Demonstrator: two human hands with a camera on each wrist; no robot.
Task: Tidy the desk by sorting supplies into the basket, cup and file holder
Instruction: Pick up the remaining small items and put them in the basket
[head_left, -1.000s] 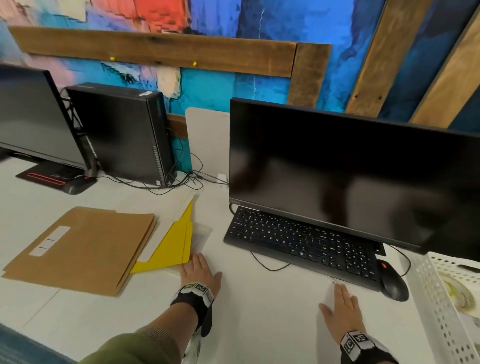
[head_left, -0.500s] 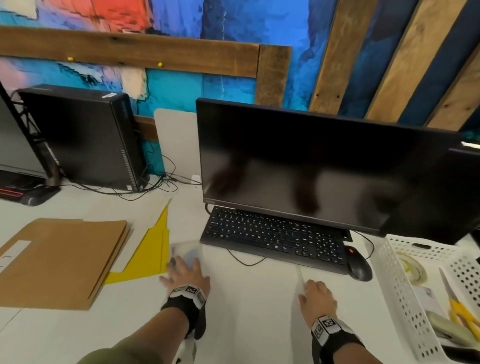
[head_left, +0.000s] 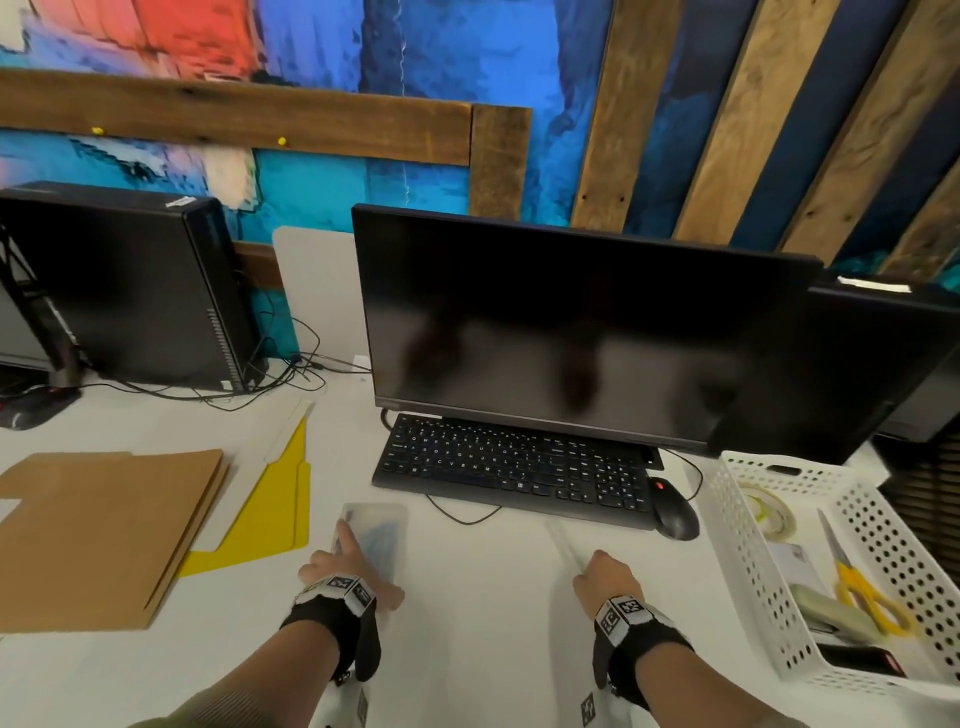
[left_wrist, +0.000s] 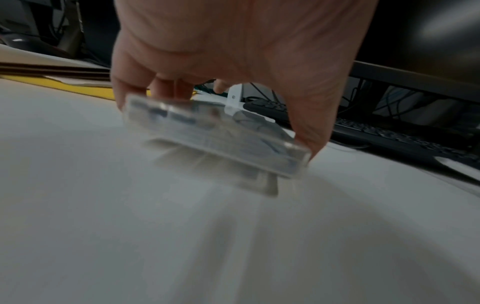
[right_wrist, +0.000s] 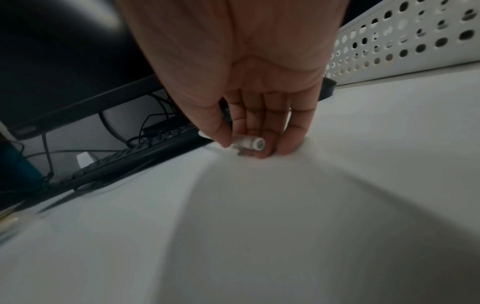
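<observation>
1. Head view: my left hand (head_left: 347, 566) grips a clear plastic case (head_left: 375, 535) on the white desk (head_left: 478, 623), just in front of the keyboard's (head_left: 519, 462) left end.
2. Left wrist view: thumb on one edge and fingers (left_wrist: 135, 90) on the other pinch the case (left_wrist: 215, 133), which tilts above the desk; its contents are too blurred to name.
3. Right wrist view: my right hand (right_wrist: 249, 102) curls thumb and fingers around a slim white pen (right_wrist: 250, 143) low against the desk.
4. Head view: the pen (head_left: 563, 543) points toward the keyboard, near the black mouse (head_left: 674, 512).
5. At right, the white perforated basket (head_left: 748, 571) holds yellow scissors (head_left: 862, 587) and a tape roll (head_left: 769, 512).
6. At left, brown folders (head_left: 104, 530) overlap a yellow folder (head_left: 265, 519).
</observation>
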